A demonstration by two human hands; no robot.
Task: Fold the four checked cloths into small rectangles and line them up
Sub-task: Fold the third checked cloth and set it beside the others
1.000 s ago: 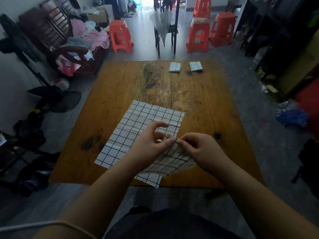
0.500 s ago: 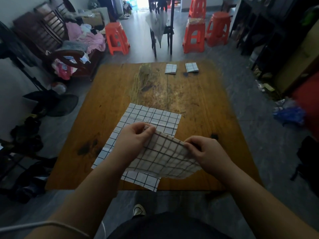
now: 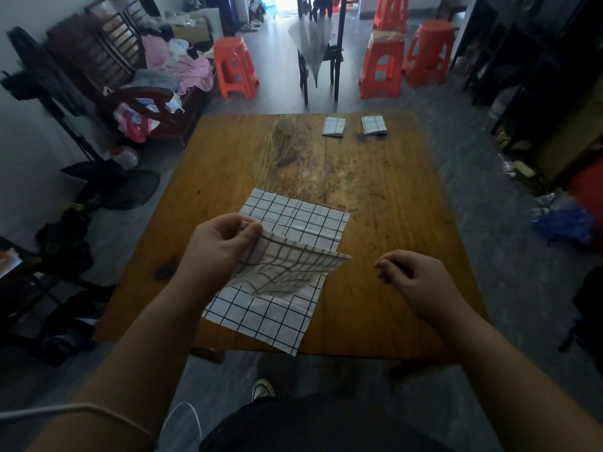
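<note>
Lifted checked cloth [image 3: 287,269] pinched at one corner in left hand [image 3: 222,246], sagging above flat cloth [image 3: 267,314] at near table [image 3: 391,203] edge, near corner overhanging. Right hand [image 3: 414,275] apart to the right, fingers curled, empty. Left folded cloth [image 3: 333,126] and right folded cloth [image 3: 374,125] near far edge, just apart; wide worn wood between.

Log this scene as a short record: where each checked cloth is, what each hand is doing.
Folded: left folded cloth and right folded cloth, apart, near the far edge of the table
Flat cloth: spread unfolded on the near half
Lifted cloth: hangs above the flat cloth
Left hand: pinches the lifted cloth's corner
Right hand: curled, holding nothing, clear of both cloths
</note>
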